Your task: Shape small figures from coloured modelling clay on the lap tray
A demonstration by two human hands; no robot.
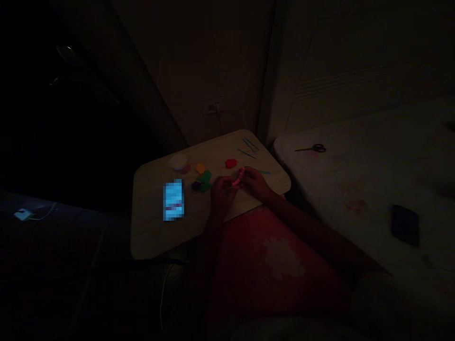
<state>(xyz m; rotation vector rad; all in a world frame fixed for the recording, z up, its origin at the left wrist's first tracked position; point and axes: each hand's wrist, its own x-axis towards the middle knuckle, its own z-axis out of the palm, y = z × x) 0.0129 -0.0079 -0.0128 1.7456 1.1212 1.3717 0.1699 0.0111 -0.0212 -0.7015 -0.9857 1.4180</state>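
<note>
In the head view, over the right part of the table (151, 232), the left hand (222, 186) and right hand (253, 179), fingers curled, pinch a pink strip (238, 177), slanting lengthwise from near left to far right; beyond lies a red lump (231, 163).

Dark wall (227, 57) behind pale table (149, 232)

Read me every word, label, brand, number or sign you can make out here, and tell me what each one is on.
None can be read.
Lit screen on the table: blurred into coarse squares, nothing legible.
Tub: too small and dark to tell if it has a label.
Wall socket: too dim for any marking.
Pink piece: no lettering visible.
</note>
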